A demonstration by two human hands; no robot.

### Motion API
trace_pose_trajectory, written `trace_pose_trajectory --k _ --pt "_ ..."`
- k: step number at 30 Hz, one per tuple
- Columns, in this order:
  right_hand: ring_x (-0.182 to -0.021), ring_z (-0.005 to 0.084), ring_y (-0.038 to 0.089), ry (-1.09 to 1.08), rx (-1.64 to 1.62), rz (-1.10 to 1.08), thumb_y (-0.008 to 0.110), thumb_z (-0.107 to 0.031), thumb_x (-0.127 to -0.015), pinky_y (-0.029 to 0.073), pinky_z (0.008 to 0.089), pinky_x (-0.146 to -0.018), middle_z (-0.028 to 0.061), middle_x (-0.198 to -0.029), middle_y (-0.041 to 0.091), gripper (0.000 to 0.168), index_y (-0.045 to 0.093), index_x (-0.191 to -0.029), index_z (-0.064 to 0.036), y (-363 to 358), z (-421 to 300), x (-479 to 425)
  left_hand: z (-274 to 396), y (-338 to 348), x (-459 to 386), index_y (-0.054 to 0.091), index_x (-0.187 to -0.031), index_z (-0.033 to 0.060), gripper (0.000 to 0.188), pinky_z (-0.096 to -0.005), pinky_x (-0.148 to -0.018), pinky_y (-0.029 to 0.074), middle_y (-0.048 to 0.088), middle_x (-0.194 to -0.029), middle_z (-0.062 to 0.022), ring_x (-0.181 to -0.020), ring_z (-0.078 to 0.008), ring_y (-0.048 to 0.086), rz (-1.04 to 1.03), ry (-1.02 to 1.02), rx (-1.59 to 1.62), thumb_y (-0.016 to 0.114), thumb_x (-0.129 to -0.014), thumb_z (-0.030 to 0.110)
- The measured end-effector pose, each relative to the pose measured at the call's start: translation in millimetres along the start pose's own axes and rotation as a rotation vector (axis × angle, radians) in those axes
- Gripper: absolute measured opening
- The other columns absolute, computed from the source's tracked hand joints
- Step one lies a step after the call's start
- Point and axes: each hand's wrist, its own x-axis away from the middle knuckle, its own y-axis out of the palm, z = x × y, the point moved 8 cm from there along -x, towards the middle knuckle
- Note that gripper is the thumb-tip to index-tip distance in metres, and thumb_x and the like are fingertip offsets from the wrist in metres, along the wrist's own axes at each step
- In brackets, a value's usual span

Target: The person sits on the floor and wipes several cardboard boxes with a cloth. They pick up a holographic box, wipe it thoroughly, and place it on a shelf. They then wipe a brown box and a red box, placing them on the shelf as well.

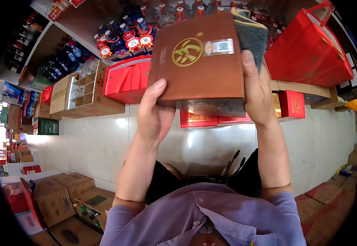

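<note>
Between both hands I hold up a brown box [196, 77] with a gold round emblem and a sticker bearing a printed code. My left hand [155, 110] grips its lower left corner, thumb on the front face. Along the right side, my right hand [258, 92] presses the box and also pins a folded grey-blue cloth [252, 40] with yellow edging against it. Below the box, red boxes [198, 120] with gold print stand on the floor, partly hidden by it.
Bottles with price tags [132, 41] line the shelf ahead. A red gift bag [307, 52] stands at the right. An open divided carton [86, 89] and a red bag [129, 75] sit to the left. Cartons [55, 196] are stacked at lower left, over the pale tiled floor [98, 144].
</note>
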Motion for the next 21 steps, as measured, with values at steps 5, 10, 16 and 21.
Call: trace_pose_trajectory --k 5,10,16,21 --pt "-0.139 0.0484 0.025 -0.079 0.251 -0.024 0.046 -0.049 -0.096 0.021 0.0547 -0.111 0.0322 -0.148 0.029 0.072 0.038 -0.139 0.009 37.2 -17.8 -9.4 -15.2 -48.5 28.7 0.036 -0.142 0.0039 0.057 -0.0416 -0.114 0.024 0.044 -0.144 -0.0078 -0.135 -0.0233 0.037 0.108 0.047 0.303 0.052 -0.092 0.026" --pt "-0.136 0.0563 0.021 -0.331 0.455 -0.126 0.053 -0.039 -0.092 0.024 0.0707 -0.100 0.0301 -0.152 0.019 0.065 0.035 -0.146 -0.007 97.2 -50.7 2.6 -2.5 -103.2 42.8 0.038 -0.142 0.0047 0.058 -0.0497 -0.111 0.028 0.043 -0.144 -0.0109 -0.132 -0.0289 0.041 -0.096 -0.022 0.273 0.052 -0.094 0.033" --pt "-0.134 0.0516 0.030 -0.482 0.537 -0.240 0.070 -0.041 -0.080 0.028 0.0727 -0.097 0.0184 -0.149 0.036 0.062 0.051 -0.137 -0.025 153.6 -61.3 20.2 -0.6 -137.5 29.0 0.037 -0.143 0.0053 0.058 -0.0512 -0.111 0.028 0.043 -0.144 -0.0113 -0.132 -0.0295 0.041 -0.003 -0.054 0.377 0.049 -0.096 0.038" --pt "-0.137 0.0437 0.029 -0.401 0.718 -0.332 0.066 -0.047 -0.081 0.027 0.0666 -0.102 0.0131 -0.150 0.036 0.066 0.045 -0.141 -0.031 156.1 -29.7 32.0 -21.5 -161.7 44.1 0.036 -0.143 0.0059 0.059 -0.0524 -0.110 0.028 0.043 -0.144 -0.0117 -0.133 -0.0300 0.041 0.105 -0.095 0.432 0.048 -0.097 0.041"
